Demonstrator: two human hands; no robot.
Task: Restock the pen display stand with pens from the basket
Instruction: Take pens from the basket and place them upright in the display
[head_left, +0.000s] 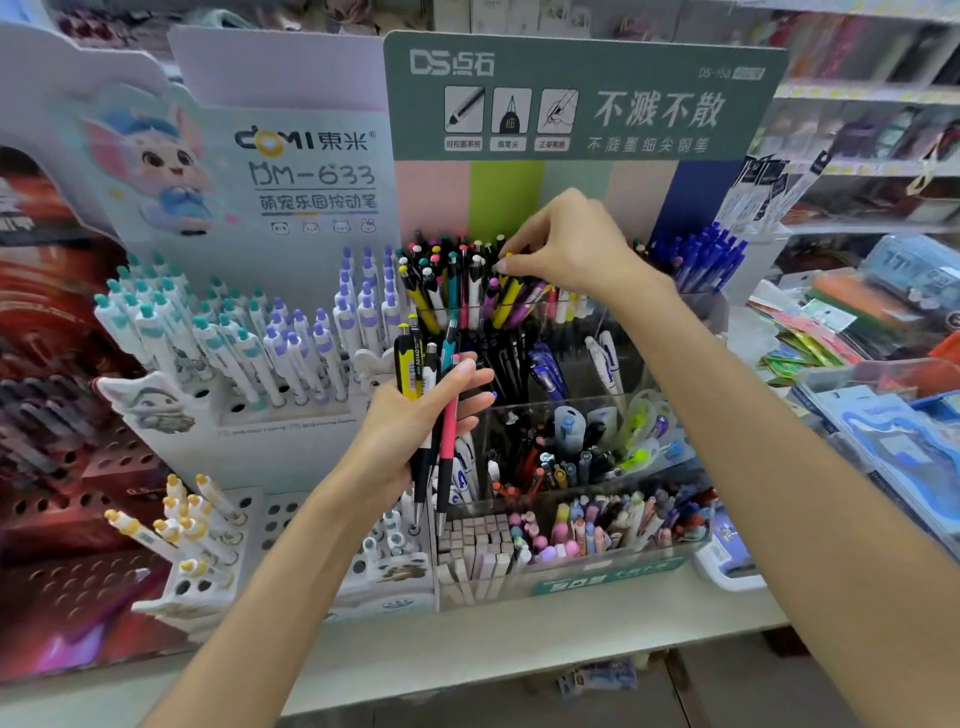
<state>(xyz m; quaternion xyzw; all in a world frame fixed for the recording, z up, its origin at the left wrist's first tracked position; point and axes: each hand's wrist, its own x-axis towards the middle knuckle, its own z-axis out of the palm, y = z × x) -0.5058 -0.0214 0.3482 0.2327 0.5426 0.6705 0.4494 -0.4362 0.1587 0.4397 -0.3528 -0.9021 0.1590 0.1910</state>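
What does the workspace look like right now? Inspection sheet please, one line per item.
Surface: pale shelf, displays standing along it.
Job's things: clear tiered pen stand under a green DS header; top tier crowded with mixed-colour pens; bundle of pens held in front of it. Basket: not identifiable.
Clutter: DOMI display of white pens at left; blue pens at right; packets piled at far right.
Hands: left hand grips the bundle; right hand pinches a yellow-topped pen at the top tier.
Cables: nothing seen.
Surroundings: shop shelving behind, blurred.
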